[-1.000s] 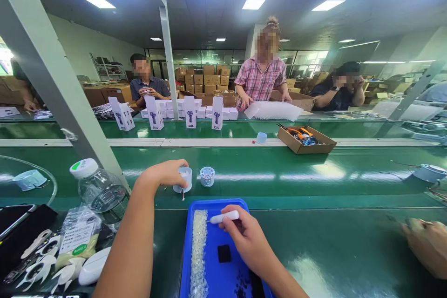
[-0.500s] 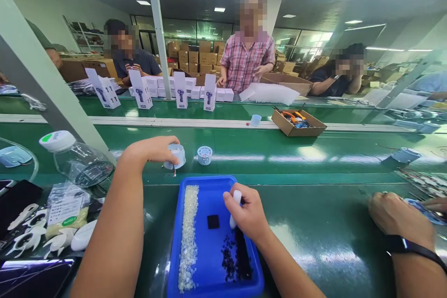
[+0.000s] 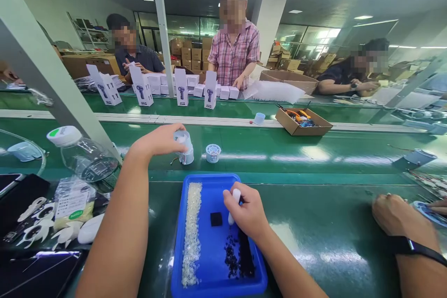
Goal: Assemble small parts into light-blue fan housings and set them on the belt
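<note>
My left hand (image 3: 162,142) reaches over the green surface, its fingers closed around a translucent light-blue plastic cylinder (image 3: 187,154) with short thin wires at its lower left. Close by on the right stands a similar round part (image 3: 213,153) with a spoked top. My right hand (image 3: 248,209) grips a white pen-shaped tool (image 3: 234,199), its lower end pointing down over the blue tray (image 3: 179,242). In the tray lie a band of tiny clear pieces (image 3: 191,237), a black square (image 3: 216,219), scattered small black pieces (image 3: 231,256) and a dense black strip (image 3: 246,256).
A clear bottle (image 3: 85,156), a labelled bag (image 3: 74,202) and white plastic parts (image 3: 64,233) crowd the left. At right is a co-worker's hand (image 3: 398,216). Farther back are a cardboard box with tools (image 3: 303,125), upright white boxes (image 3: 210,91) and several people.
My left hand has turned the light-blue cylinder, which now looks taller, with its wires toward the left. The right hand keeps its grip over the tray. The view has shifted slightly.
</note>
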